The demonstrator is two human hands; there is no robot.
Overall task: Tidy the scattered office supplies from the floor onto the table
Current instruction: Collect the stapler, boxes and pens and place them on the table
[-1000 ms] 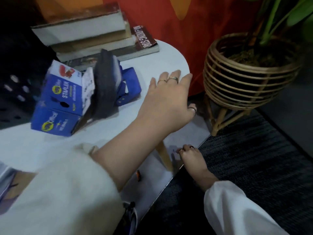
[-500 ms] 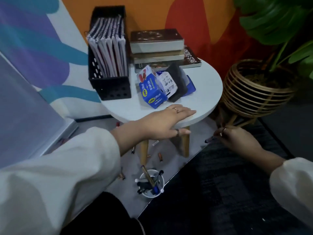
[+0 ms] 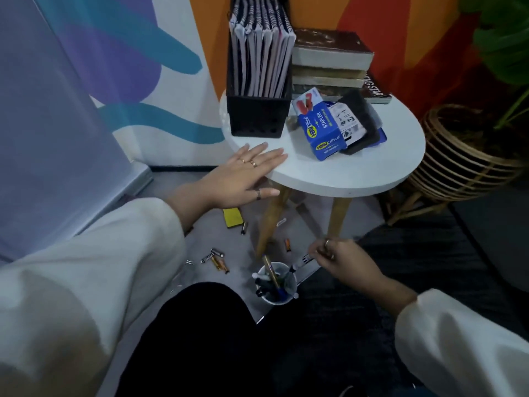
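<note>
A round white table (image 3: 329, 173) stands against the painted wall. My left hand (image 3: 243, 174) rests flat on its front left edge, fingers straight. Low on the floor, my right hand (image 3: 340, 259) pinches a white marker (image 3: 300, 261) with its dark tip pointing at a white pen cup (image 3: 276, 283) full of pens. Several batteries (image 3: 216, 257) lie scattered on the grey floor, along with a yellow sticky pad (image 3: 232, 217) and another small battery (image 3: 287, 244) by the table leg.
On the table stand a black organiser with notebooks (image 3: 259, 81), a stack of books (image 3: 332, 61), a blue stapler box (image 3: 320, 127) and a dark pad (image 3: 357, 121). A wicker plant stand (image 3: 463, 156) sits to the right. Dark carpet (image 3: 415, 253) borders the floor strip.
The view has pulled back and swung left. My right hand has moved from beside the wicker stand toward the pen cup with the marker. My left hand slid left along the table edge.
</note>
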